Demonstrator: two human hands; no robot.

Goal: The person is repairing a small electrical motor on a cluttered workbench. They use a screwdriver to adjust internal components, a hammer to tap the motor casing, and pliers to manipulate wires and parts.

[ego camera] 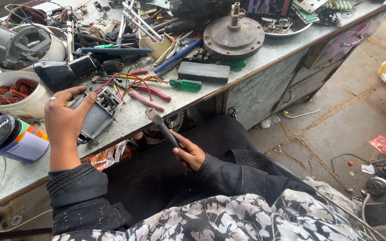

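Note:
My left hand (64,117) rests on a dark grey plastic housing (95,117) near the front edge of the metal workbench (264,56), fingers curled over its top. Small electrical parts and wires sit in the housing's far end. My right hand (188,152) hangs below the bench edge over my lap, shut on the handle of a small hammer (161,126) whose metal head points up toward the bench.
Red-handled pliers (150,96), a green screwdriver (185,84), a black block (203,72) and a round fan motor (233,38) lie on the bench. A white bucket of copper wire (14,94) and a spray can (10,139) sit left. Stone floor with scraps lies right.

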